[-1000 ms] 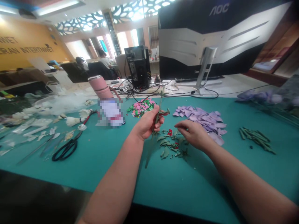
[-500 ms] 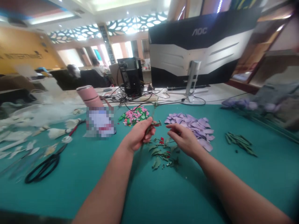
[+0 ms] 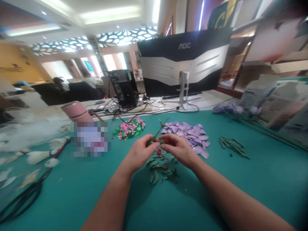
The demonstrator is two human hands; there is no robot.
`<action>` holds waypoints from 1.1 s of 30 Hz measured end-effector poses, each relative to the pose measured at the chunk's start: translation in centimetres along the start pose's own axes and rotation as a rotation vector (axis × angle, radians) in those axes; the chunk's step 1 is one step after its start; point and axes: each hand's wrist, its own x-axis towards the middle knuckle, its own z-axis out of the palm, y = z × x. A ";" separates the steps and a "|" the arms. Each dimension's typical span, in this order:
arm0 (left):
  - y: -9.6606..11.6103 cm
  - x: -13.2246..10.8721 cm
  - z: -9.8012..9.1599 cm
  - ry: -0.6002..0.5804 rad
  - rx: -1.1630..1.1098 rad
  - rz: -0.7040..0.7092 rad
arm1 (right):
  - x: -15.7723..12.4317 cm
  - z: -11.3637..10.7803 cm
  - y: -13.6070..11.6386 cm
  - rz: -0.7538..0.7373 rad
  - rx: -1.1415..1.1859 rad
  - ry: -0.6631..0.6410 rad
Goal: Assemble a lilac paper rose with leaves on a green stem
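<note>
Over the middle of the green mat, my left hand (image 3: pixel 141 151) is closed around a green artificial flower stem (image 3: pixel 159 129), whose leafy tip points up and away. My right hand (image 3: pixel 179 148) meets it from the other side, thumb and forefinger pinched at a small green piece on the stem; its exact shape is too small to tell. Just below the hands lies a pile of loose green leaves (image 3: pixel 156 166) with a few red bits (image 3: pixel 159 152). Behind my right hand spreads a heap of lilac petals (image 3: pixel 192 133).
A pink and green flower pile (image 3: pixel 131 127) lies left of centre, a pink bottle (image 3: pixel 75 112) behind it. Black scissors (image 3: pixel 26 195) and shuttlecocks (image 3: pixel 39 156) are at left. Green stem pieces (image 3: pixel 233 147) and purple flowers (image 3: pixel 228 109) lie right. A monitor (image 3: pixel 183 64) stands behind.
My right hand has come in to the left and now pinches at the stem beside my left hand. The head view has turned to the right and tipped up slightly.
</note>
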 end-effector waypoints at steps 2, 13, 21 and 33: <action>0.1 -0.1 0.0 -0.008 -0.029 0.003 | 0.0 0.0 0.0 0.005 0.011 -0.009; 0.6 -0.3 -0.1 0.015 -0.040 0.039 | -0.2 0.0 -0.2 0.007 0.031 0.000; 0.3 -0.3 -0.2 0.079 0.074 0.029 | -0.1 -0.9 -0.6 0.050 -0.070 0.075; -0.4 0.3 -0.6 0.085 0.181 -0.013 | 0.3 -1.2 0.4 0.108 -0.191 0.056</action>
